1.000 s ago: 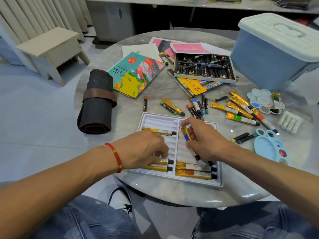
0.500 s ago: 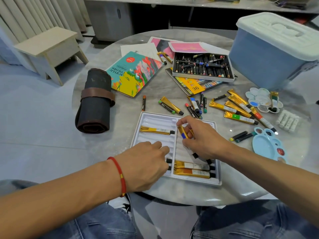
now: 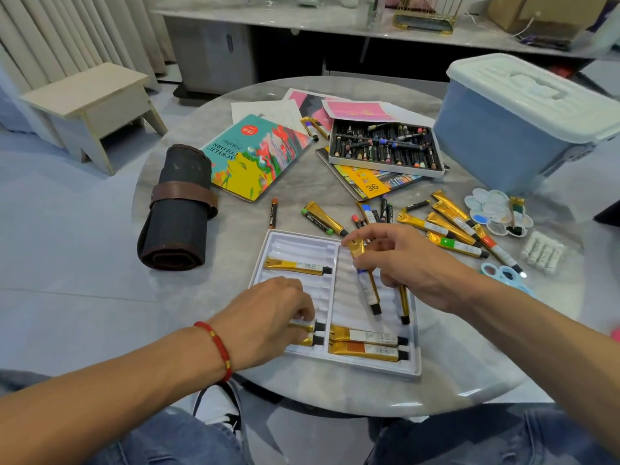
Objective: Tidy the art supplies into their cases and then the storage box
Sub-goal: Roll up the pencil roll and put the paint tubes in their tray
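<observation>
A white paint tray (image 3: 295, 245) lies at the near edge of the round table. My right hand (image 3: 409, 263) holds two gold paint tubes (image 3: 367, 280) over the tray's right half, caps pointing toward me. My left hand (image 3: 271, 317) presses down on gold tubes (image 3: 307, 332) in the tray's near left slots. Two more tubes (image 3: 367, 344) rest in the near right slots, and one tube (image 3: 297, 266) lies in the upper left. Loose gold tubes (image 3: 449, 229) lie to the right of the tray. The blue storage box (image 3: 510, 129) stands shut at the far right.
A rolled dark brush case (image 3: 177, 206) lies left of the tray. An acrylic colours box lid (image 3: 255, 156), an open pastel tray (image 3: 382, 146), loose pastels (image 3: 273, 213), two palettes (image 3: 493, 209) and white sticks (image 3: 543, 251) are scattered about. A wooden stool (image 3: 90, 105) stands on the floor.
My right hand has lifted the tubes higher and tilted them over the tray's right half. My left hand slid toward me onto the near left slots.
</observation>
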Available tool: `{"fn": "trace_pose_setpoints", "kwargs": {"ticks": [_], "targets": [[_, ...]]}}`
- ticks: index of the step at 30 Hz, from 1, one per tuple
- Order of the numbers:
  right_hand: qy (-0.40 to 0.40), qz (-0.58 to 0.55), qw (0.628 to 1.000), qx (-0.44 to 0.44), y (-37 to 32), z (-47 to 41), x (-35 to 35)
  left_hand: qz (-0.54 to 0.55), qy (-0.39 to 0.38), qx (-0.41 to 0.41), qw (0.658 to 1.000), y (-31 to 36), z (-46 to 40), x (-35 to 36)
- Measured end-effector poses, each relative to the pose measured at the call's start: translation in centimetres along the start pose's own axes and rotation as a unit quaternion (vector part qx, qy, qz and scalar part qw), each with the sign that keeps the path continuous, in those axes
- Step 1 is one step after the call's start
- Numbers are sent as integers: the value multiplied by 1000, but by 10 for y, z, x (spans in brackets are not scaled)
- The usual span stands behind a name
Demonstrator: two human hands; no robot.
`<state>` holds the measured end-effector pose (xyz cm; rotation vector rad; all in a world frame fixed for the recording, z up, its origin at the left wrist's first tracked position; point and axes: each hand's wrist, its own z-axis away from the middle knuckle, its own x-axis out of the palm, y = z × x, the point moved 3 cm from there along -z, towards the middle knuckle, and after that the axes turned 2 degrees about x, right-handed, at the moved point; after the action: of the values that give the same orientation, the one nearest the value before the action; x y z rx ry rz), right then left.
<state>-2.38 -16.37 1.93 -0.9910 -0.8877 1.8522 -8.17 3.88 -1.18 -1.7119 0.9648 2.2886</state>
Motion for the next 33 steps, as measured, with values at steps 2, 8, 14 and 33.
{"fn": "trace_pose_setpoints", "kwargs": {"ticks": [2,8,14,33], "targets": [[1,-38,999,22,1,0,0,10,-2,-18,1000,0,-1,2],[12,-84,995,54,3,-1,-4,66,-6,-64,996,-1,-1,4],[-34,-33,999,-2,-4,8,16,113,128,-25,985,1,-2,-34],[-81,159,984,-29,-19,-4,22,-133,54,130,981,-37,9,0]]}}
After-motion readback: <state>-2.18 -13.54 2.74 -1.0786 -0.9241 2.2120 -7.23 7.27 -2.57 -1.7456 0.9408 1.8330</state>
